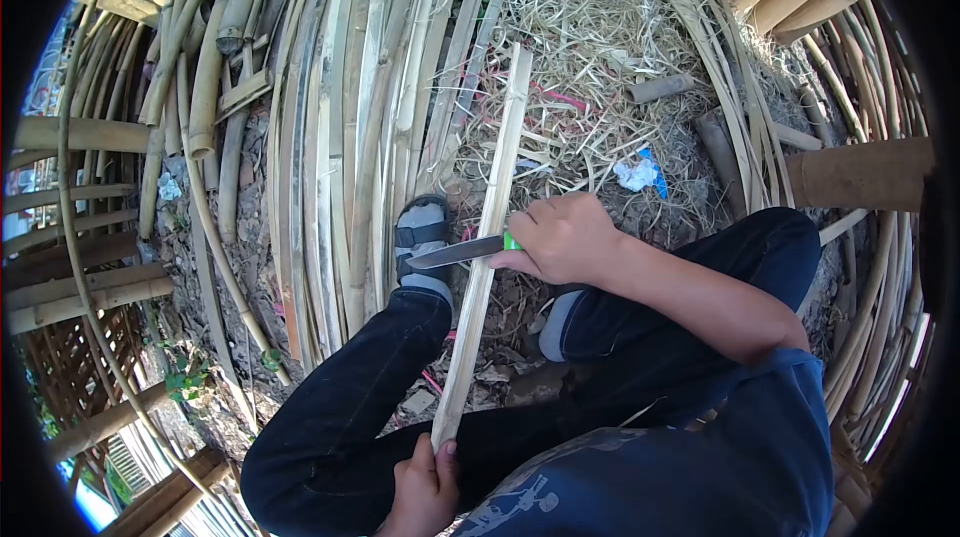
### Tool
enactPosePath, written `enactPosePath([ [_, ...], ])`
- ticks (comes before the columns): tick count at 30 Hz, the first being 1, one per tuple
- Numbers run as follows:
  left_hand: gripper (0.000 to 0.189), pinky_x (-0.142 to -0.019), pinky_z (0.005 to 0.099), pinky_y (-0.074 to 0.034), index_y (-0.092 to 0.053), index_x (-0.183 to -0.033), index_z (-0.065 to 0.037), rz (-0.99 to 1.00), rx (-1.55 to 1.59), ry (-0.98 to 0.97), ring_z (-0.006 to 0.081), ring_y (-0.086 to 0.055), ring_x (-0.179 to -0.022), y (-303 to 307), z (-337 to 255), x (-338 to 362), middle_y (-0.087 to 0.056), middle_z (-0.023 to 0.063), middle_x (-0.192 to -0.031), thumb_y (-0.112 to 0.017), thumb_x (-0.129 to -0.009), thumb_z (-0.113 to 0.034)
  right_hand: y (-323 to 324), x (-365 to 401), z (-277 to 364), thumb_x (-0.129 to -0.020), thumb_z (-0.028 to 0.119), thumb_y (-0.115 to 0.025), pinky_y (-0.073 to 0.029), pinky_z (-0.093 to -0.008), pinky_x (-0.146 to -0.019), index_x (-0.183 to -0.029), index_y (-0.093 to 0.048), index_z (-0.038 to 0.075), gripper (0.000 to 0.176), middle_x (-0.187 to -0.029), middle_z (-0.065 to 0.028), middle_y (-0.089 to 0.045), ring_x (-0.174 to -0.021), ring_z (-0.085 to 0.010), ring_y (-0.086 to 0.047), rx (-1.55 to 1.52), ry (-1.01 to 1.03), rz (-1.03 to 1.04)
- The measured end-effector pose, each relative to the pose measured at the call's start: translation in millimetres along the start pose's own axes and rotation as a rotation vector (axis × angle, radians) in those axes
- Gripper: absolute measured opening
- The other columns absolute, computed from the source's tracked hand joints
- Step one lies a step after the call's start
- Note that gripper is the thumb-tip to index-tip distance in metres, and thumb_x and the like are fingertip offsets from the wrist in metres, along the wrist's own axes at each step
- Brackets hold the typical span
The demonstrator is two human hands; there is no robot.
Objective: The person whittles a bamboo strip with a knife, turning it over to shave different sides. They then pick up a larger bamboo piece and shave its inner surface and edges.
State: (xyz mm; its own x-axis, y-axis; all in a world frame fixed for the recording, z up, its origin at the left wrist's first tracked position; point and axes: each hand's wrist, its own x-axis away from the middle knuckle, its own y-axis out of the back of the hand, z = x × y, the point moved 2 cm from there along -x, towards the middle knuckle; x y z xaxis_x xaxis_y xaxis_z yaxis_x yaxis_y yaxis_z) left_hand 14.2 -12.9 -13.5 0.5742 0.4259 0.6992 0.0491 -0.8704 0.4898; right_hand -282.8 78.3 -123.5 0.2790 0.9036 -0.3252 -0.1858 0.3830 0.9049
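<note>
My right hand (565,237) is closed round the green handle of a knife (455,253). The blade points left and lies across a long split bamboo strip (500,167), about midway along it. With the fingers of my left hand (425,487) wrapped round it, the strip's near end sits close to my lap. The strip slants up and away from me, its far end over a litter of shavings. My sandalled foot (423,232) rests just left of the blade tip.
Many split bamboo strips (345,117) lie side by side on the left. Dry shavings (590,67) cover the ground ahead, with a short bamboo piece (660,89) and a blue-and-white wrapper (640,173) among them. Bamboo poles (80,135) frame the left; a thick one (860,175) stands right.
</note>
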Motion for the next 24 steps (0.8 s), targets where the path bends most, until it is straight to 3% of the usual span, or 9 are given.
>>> enactPosePath([
  [3,0.024,-0.047,0.0299,-0.043,-0.052,-0.094,0.003,0.027,-0.059,-0.024,0.0115,-0.056,-0.049,0,4,-1,-0.055,0.0065,-0.056,-0.049,-0.104,-0.019,-4,-4,-69,-0.092,0.054,-0.057,-0.043,-0.0369,-0.035,-0.067,-0.059,0.007,0.054,-0.048,-0.009,-0.056,-0.039,-0.0243,-0.058,0.229,-0.202,-0.053],
  [5,0.024,-0.047,0.03,-0.043,-0.052,-0.094,0.003,-0.017,-0.04,-0.056,0.0122,-0.056,-0.049,-2,1,-3,-0.055,0.0068,-0.056,-0.049,-0.103,-0.019,0,-4,-53,-0.093,0.052,-0.057,-0.045,-0.0371,-0.038,-0.068,-0.058,0.006,0.052,-0.05,-0.009,-0.058,-0.041,-0.0248,-0.06,0.09,-0.333,0.026],
  [12,0.023,-0.048,0.0292,-0.043,-0.054,-0.099,0.004,-0.023,-0.032,-0.065,0.0122,-0.057,-0.05,-1,1,-2,-0.056,0.0077,-0.057,-0.049,-0.103,-0.018,22,13,62,-0.083,0.057,-0.066,-0.044,-0.0339,-0.041,-0.067,-0.049,0.009,0.053,-0.054,-0.003,-0.044,-0.043,-0.0194,-0.052,-0.221,0.249,-0.199],
  [14,0.024,-0.049,0.0294,-0.043,-0.054,-0.099,0.004,-0.023,-0.04,-0.044,0.012,-0.057,-0.05,-1,2,1,-0.056,0.0073,-0.057,-0.049,-0.103,-0.018,-6,15,13,-0.084,0.056,-0.065,-0.043,-0.0334,-0.042,-0.066,-0.05,0.009,0.053,-0.054,-0.0055,-0.049,-0.045,-0.0214,-0.055,0.035,0.063,-0.086],
  [15,0.024,-0.049,0.0296,-0.044,-0.054,-0.099,0.005,-0.027,-0.045,-0.029,0.0119,-0.058,-0.051,-1,2,3,-0.057,0.007,-0.057,-0.049,-0.103,-0.018,-34,18,-39,-0.089,0.054,-0.061,-0.045,-0.0368,-0.04,-0.068,-0.054,0.008,0.051,-0.054,-0.0092,-0.056,-0.046,-0.0246,-0.06,0.095,-0.455,-0.046],
  [17,0.025,-0.049,0.0287,-0.044,-0.055,-0.1,0.004,-0.022,-0.02,-0.023,0.0114,-0.056,-0.051,1,4,3,-0.057,0.0064,-0.059,-0.048,-0.104,-0.02,-19,13,-100,-0.097,0.052,-0.051,-0.048,-0.0425,-0.041,-0.079,-0.061,0.002,0.053,-0.059,-0.0145,-0.064,-0.046,-0.0295,-0.063,0.229,-0.373,0.074],
  [20,0.028,-0.05,0.0321,-0.045,-0.056,-0.099,0.003,-0.058,0.042,-0.032,0.0167,-0.058,-0.053,-2,-4,5,-0.059,0.0089,-0.062,-0.047,-0.104,-0.023,-1,-2,-61,-0.1,0.045,-0.049,-0.05,-0.047,-0.05,-0.083,-0.058,-0.002,0.051,-0.062,-0.0189,-0.063,-0.055,-0.0379,-0.064,-0.094,-0.614,0.057],
  [21,0.029,-0.051,0.0363,-0.046,-0.057,-0.097,0.002,-0.101,0.055,-0.073,0.0226,-0.06,-0.055,0,-6,5,-0.059,0.0121,-0.062,-0.047,-0.104,-0.024,2,-1,-47,-0.1,0.045,-0.049,-0.05,-0.047,-0.05,-0.083,-0.058,-0.002,0.051,-0.062,-0.0189,-0.063,-0.055,-0.0379,-0.064,-0.091,-0.614,0.051],
  [24,0.029,-0.051,0.0363,-0.045,-0.057,-0.099,0.002,-0.07,0.035,-0.077,0.022,-0.06,-0.055,2,-5,3,-0.06,0.0118,-0.062,-0.048,-0.104,-0.024,7,1,3,-0.096,0.042,-0.058,-0.046,-0.0414,-0.046,-0.079,-0.052,0.003,0.042,-0.062,-0.0125,-0.057,-0.051,-0.0323,-0.06,-0.259,-0.195,0.013],
])
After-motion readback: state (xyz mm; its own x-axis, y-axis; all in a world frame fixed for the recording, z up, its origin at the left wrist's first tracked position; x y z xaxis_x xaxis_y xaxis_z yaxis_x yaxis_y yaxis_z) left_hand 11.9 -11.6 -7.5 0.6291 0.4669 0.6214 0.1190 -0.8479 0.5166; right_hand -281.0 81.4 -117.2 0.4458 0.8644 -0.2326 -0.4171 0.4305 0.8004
